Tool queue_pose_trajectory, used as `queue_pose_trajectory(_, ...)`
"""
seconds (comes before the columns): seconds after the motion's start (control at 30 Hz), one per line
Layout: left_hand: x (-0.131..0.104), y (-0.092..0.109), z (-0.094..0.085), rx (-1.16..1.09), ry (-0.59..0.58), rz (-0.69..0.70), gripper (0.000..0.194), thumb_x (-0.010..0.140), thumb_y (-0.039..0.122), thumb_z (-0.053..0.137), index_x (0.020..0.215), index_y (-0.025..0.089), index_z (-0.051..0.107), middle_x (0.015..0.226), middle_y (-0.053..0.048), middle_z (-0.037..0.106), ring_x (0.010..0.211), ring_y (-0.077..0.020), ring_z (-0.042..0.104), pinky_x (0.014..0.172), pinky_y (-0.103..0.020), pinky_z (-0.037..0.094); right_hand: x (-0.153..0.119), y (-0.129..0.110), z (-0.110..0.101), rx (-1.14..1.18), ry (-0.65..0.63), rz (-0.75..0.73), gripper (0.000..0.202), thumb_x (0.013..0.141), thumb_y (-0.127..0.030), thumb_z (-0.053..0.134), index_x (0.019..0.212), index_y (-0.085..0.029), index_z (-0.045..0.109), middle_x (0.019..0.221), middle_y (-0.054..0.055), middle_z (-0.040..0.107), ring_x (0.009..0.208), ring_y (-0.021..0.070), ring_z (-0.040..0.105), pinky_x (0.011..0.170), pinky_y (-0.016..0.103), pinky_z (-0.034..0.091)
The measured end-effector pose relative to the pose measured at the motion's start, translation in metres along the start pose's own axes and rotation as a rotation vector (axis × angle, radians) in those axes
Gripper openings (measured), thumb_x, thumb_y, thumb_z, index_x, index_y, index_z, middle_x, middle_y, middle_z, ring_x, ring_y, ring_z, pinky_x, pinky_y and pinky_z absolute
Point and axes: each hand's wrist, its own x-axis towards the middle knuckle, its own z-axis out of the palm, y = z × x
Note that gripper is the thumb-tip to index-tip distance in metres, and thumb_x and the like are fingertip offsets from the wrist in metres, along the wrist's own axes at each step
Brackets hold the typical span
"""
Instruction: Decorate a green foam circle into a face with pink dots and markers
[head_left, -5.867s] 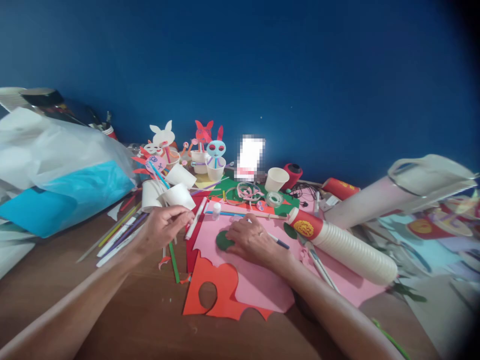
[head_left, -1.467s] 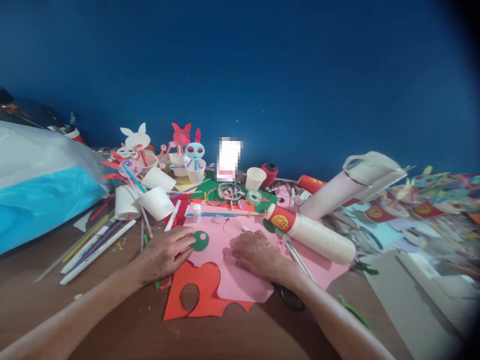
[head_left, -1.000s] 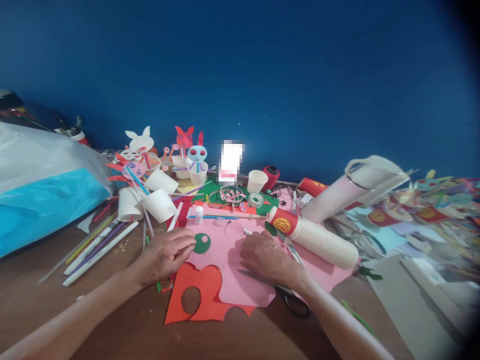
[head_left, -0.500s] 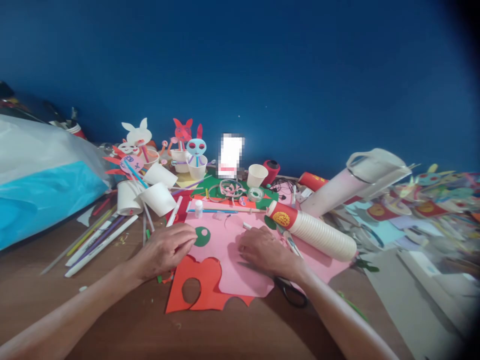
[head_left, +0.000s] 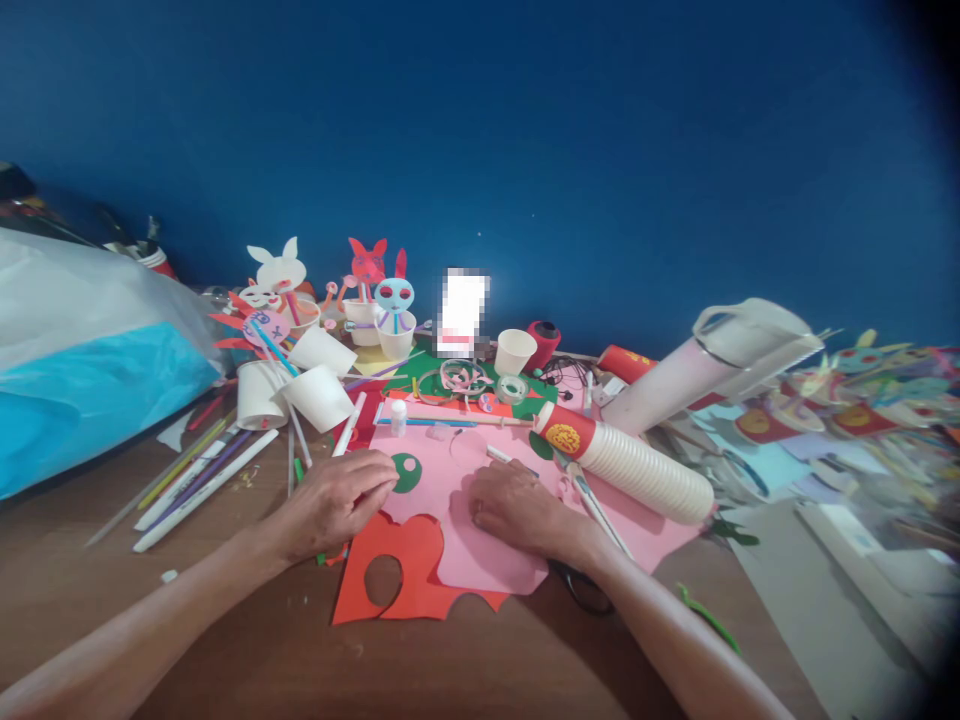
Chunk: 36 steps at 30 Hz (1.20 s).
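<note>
Head view: a blue wall [head_left: 480, 120] fills the upper frame; below, a brown tabletop [head_left: 360, 665] shows between the forearms [head_left: 660, 620]. A plastic bag [head_left: 90, 380] bounds the left, a cup stack [head_left: 649, 475] the right. At centre a green disc [head_left: 407, 482] lies on a pink sheet [head_left: 446, 500], the left hand [head_left: 337, 500] curled at its edge, grip unclear. The right hand [head_left: 521, 507] lies curled over the sheet, its hold hidden.
</note>
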Motion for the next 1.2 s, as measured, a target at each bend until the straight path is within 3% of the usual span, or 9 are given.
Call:
queue_pose_trajectory(0.1,0.003,0.006,-0.003,-0.091,-0.008,-0.026,0.02,0.081,0.015,0.044,0.09,0.017,0.062,0.089,-0.007,0.065,0.085,-0.0154,0.059,0.077,-0.028,0.047,0.0,0.0,0.001,0.017,0.028,0.0,0.005,0.078,-0.017,0.051,0.079,-0.017,0.057,0.084,0.003,0.061,0.082,0.0163,0.051,0.079,0.028,0.032)
queue_pose_trajectory(0.2,0.009,0.017,-0.004,-0.315,-0.048,-0.146,0.02,0.082,0.019,0.044,0.085,0.017,0.063,0.085,-0.006,0.065,0.078,-0.0146,0.06,0.071,-0.027,0.048,-0.001,0.0,-0.003,0.113,0.077,0.025,0.005,0.078,-0.016,0.052,0.078,-0.017,0.057,0.08,0.002,0.061,0.08,0.0154,0.052,0.076,0.028,0.034)
queue_pose_trajectory(0.37,0.033,0.032,0.01,-0.831,-0.208,-0.628,0.023,0.08,0.033,0.046,0.08,0.014,0.06,0.063,-0.002,0.062,0.046,-0.0091,0.054,0.041,-0.019,0.04,0.009,0.0,-0.018,0.495,0.215,0.097,0.005,0.079,-0.016,0.051,0.078,-0.018,0.055,0.074,-0.001,0.061,0.069,0.0116,0.055,0.064,0.023,0.039)
queue_pose_trajectory(0.43,0.045,0.034,0.016,-0.94,-0.178,-0.74,0.021,0.075,0.034,0.051,0.078,0.014,0.059,0.057,0.0,0.058,0.039,-0.008,0.049,0.036,-0.018,0.036,0.019,-0.002,-0.025,0.652,0.308,0.095,0.004,0.08,-0.018,0.051,0.081,-0.018,0.054,0.076,-0.001,0.061,0.07,0.0113,0.056,0.064,0.022,0.041)
queue_pose_trajectory(0.57,0.062,0.033,0.02,-1.05,0.026,-0.773,0.02,0.07,0.03,0.058,0.082,0.014,0.061,0.059,0.001,0.058,0.048,-0.0093,0.053,0.043,-0.02,0.04,0.042,-0.008,-0.033,0.831,0.491,0.123,0.013,0.079,-0.02,0.052,0.092,-0.018,0.053,0.079,0.0,0.062,0.074,0.012,0.059,0.066,0.023,0.044)
queue_pose_trajectory(0.73,0.059,0.024,0.022,-1.024,0.182,-0.755,0.029,0.072,0.034,0.057,0.093,0.015,0.063,0.053,0.002,0.056,0.043,-0.0094,0.049,0.044,-0.022,0.039,0.058,-0.015,-0.024,0.788,0.57,0.149,0.017,0.079,-0.022,0.053,0.095,-0.018,0.056,0.082,0.002,0.064,0.075,0.0142,0.06,0.067,0.025,0.044)
queue_pose_trajectory(1.0,0.051,0.021,0.033,-0.897,0.259,-0.821,0.02,0.069,0.035,0.06,0.074,0.016,0.064,0.046,0.005,0.05,0.037,-0.0072,0.042,0.038,-0.02,0.032,0.054,-0.017,-0.012,0.745,0.538,0.153,0.009,0.078,-0.019,0.052,0.079,-0.019,0.061,0.073,-0.001,0.064,0.068,0.0123,0.058,0.064,0.023,0.043)
queue_pose_trajectory(1.2,0.046,0.019,0.038,-0.944,0.222,-0.798,0.018,0.071,0.033,0.058,0.072,0.016,0.06,0.047,0.004,0.05,0.039,-0.0065,0.042,0.039,-0.018,0.03,0.058,-0.02,-0.007,0.859,0.506,0.206,0.005,0.074,-0.019,0.054,0.071,-0.017,0.057,0.066,-0.002,0.059,0.062,0.0109,0.053,0.059,0.021,0.042)
